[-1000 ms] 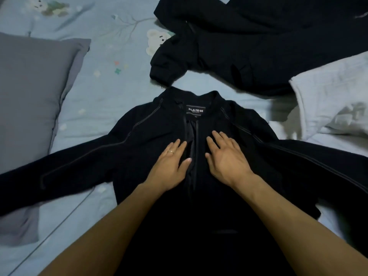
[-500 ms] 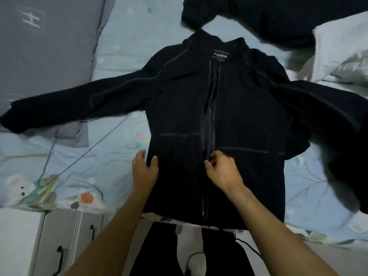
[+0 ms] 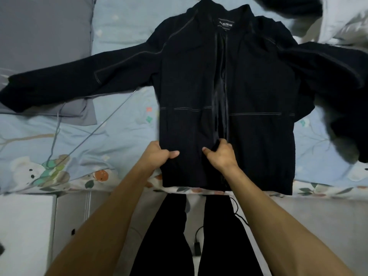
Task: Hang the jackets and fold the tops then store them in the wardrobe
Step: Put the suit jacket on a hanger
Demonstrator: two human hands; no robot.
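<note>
Bed: the pale blue patterned bedsheet (image 3: 123, 136) is now seen down to its near edge.
Jacket: the black zip-front jacket (image 3: 258, 80) lies flat, hem at that edge, sleeves spread, left panel bunched.
Hands: moved from chest to hem; left hand (image 3: 159, 156) and right hand (image 3: 221, 154) grip that panel.
Room: open floor lies below.
</note>
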